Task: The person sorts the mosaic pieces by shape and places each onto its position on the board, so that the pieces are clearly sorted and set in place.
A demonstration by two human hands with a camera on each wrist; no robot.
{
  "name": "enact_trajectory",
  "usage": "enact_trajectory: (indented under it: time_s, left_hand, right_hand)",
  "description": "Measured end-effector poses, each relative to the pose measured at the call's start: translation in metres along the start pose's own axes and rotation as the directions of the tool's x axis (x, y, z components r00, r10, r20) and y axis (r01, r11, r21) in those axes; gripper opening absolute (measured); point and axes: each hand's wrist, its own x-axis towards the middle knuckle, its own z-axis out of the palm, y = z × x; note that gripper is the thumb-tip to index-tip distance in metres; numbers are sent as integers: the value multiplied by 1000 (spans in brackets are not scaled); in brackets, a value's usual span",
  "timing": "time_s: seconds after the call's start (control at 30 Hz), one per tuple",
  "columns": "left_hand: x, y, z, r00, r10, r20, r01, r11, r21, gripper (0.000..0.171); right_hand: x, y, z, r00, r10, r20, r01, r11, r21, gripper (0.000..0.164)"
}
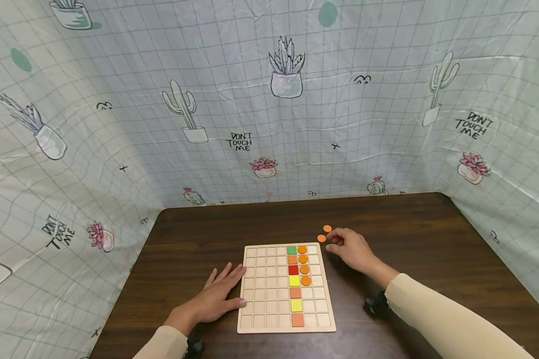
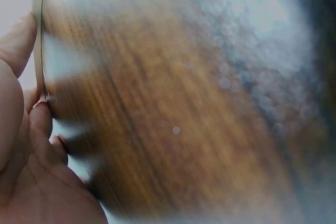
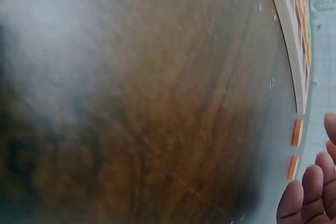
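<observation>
A light wooden grid board (image 1: pixel 265 294) lies flat on the dark table. One of its columns holds coloured squares: a green square (image 1: pixel 292 250) at the far end, a red square (image 1: pixel 293 269), and several yellow and orange ones. Several orange discs (image 1: pixel 304 269) fill the far cells of the column to its right. My left hand (image 1: pixel 213 299) rests spread, fingertips and thumb at the board's left edge. Beyond the board's far right corner, two loose orange discs (image 1: pixel 327 228) lie on the table. My right hand (image 1: pixel 352 249) is beside them, fingers loosely bent, nothing visible between fingers and thumb.
The dark wood table (image 1: pixel 413 234) extends around the board. A patterned curtain (image 1: pixel 233 99) with cactus drawings hangs behind the table and along both sides. A dark wrist device (image 1: pixel 376 304) sits at the right sleeve, another (image 1: pixel 194 347) at the left.
</observation>
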Motion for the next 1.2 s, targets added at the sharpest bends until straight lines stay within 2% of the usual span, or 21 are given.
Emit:
enact_trajectory:
  time_s: [0.1, 0.4, 0.63, 0.87, 1.2]
  left_hand:
    - [-1, 3, -3, 1000, 11, 10, -11, 1000, -14, 87]
    - [2, 8, -5, 998, -55, 36, 53, 998, 38, 84]
    - [2, 8, -4, 998, -53, 37, 52, 998, 36, 84]
    - [1, 8, -3, 998, -49, 36, 47, 998, 33, 84]
    - [0, 8, -4, 998, -50, 35, 49, 999, 23, 84]
  right_hand:
    - [4, 2, 0, 1000, -14, -3, 14, 1000, -22, 25]
    - [19, 6, 1, 999, -31, 30, 31, 1000, 3, 37]
    - [27, 7, 2, 998, -15, 56, 13, 999, 33, 40]
    - [29, 11, 7, 996, 39, 76, -44, 997, 64, 40]
    - [31, 8, 7, 995, 12, 103, -16, 999, 32, 43]
